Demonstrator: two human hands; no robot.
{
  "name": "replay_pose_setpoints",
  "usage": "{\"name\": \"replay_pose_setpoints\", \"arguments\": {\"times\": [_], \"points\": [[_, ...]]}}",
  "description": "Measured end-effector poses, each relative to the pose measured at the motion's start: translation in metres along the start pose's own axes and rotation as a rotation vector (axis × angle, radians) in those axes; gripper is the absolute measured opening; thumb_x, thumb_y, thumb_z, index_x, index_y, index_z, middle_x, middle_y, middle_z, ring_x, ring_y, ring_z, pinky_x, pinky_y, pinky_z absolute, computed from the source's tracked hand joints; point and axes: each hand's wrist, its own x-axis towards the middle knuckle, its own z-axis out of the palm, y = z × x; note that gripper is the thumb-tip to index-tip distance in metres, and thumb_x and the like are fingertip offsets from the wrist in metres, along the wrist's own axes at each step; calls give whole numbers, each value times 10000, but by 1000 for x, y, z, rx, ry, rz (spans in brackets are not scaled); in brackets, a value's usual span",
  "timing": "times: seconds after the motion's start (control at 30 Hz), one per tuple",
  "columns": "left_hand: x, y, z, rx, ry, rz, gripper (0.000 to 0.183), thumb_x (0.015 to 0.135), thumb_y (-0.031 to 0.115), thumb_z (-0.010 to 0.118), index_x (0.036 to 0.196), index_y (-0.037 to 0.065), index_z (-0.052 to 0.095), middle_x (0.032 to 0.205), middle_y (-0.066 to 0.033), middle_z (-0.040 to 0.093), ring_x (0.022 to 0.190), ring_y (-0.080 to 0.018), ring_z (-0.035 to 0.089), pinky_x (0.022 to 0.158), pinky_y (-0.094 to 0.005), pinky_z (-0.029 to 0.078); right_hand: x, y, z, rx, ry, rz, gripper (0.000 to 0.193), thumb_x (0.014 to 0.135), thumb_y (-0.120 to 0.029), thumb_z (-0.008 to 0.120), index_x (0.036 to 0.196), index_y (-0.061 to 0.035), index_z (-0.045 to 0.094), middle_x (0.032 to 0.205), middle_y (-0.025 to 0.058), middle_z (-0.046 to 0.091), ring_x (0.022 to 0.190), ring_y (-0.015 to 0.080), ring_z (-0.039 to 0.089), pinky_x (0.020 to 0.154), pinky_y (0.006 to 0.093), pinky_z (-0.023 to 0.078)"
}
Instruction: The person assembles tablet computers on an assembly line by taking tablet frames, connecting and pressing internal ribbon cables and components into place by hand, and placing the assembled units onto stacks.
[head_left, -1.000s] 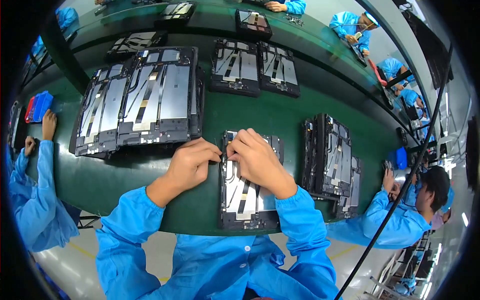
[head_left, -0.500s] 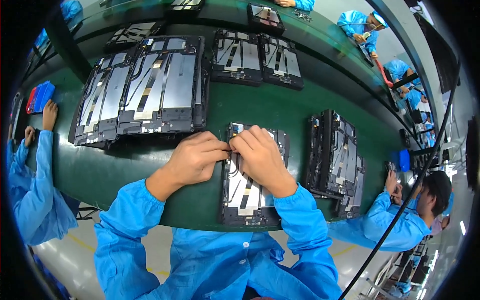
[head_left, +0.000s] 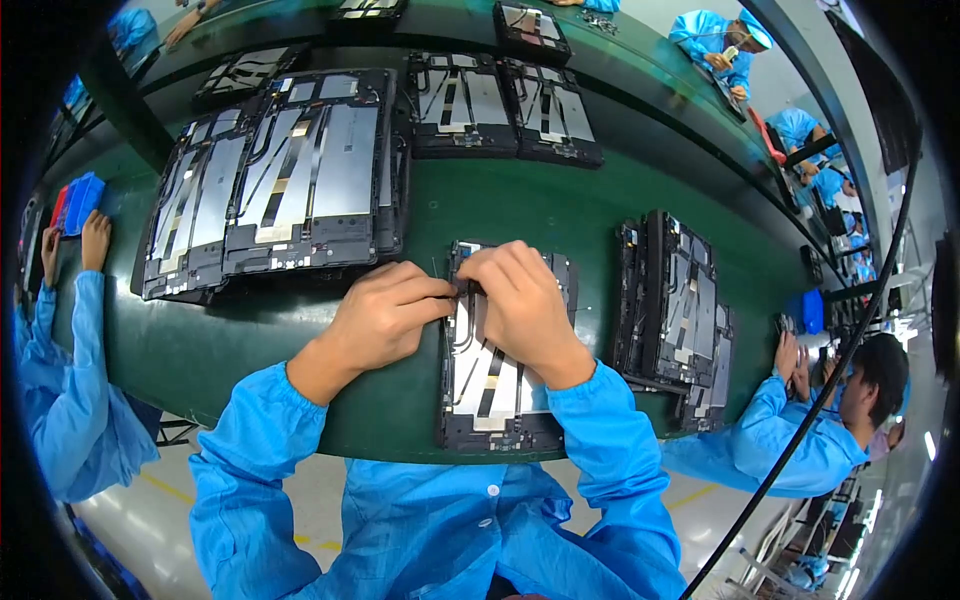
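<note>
An opened tablet-like device [head_left: 470,395], with a black frame, silver plates and dark ribbon cables, lies flat at the table's near edge. At its upper left corner the fingertips of my left hand [head_left: 385,318] and my right hand [head_left: 525,312] meet in a pinch. My left hand comes from beside the device, while my right reaches over its upper part and covers much of it. Whatever sits between the fingertips is too small and hidden to name. A thin wire-like line shows just above my left fingertips.
Similar opened devices are stacked at the left [head_left: 300,190], at the right [head_left: 685,300] and farther back [head_left: 460,105] on the green table [head_left: 540,205]. Co-workers in blue sit at both sides. A blue bin [head_left: 82,203] stands far left. A dark cable [head_left: 800,430] crosses the right side.
Both hands stay at the device's upper left corner, with only slight finger shifts. The view has moved a little. At the left, a co-worker's hand has risen toward the blue bin.
</note>
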Motion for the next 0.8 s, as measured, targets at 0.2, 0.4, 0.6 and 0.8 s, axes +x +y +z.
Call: {"name": "replay_pose_setpoints", "arguments": {"times": [0.2, 0.4, 0.6, 0.8], "points": [[0, -1, -2, 15, -4, -5, 352, 705, -68, 753, 1024, 50, 844, 1173, -44, 828, 939, -260, 740, 810, -401, 638, -6, 2, -19, -55, 93, 171, 272, 746, 128, 590, 961, 0, 695, 912, 146, 668, 819, 361, 631, 722, 477, 535], [3, 0, -8, 70, -65, 40, 383, 716, -56, 756, 1069, 65, 842, 1200, -34, 824, 915, -248, 727, 806, -397, 638, -12, 6, -27, -58, 46, 207, 232, 717, 66, 632, 915, -39, 689, 878, 119, 624, 810, 343, 609, 707, 455, 522], [-1, -1, -6, 70, -53, 44, 385, 700, -49, 765, 1062, 61, 839, 1197, -35, 819, 919, -242, 721, 797, -399, 635, -10, -2, -29, 3, -120, 208, 186, 711, -27, 718, 890, -66, 687, 921, 101, 619, 884, 336, 614, 760, 460, 519], [5, 1, -8, 95, -64, 67, 364, 697, -38, 775, 1046, 52, 824, 1185, -44, 810, 927, -248, 711, 799, -400, 629, -13, 4, -28, 48, -153, 225, 139, 831, -70, 819, 899, -61, 698, 949, 102, 620, 930, 335, 615, 816, 457, 517]]}}
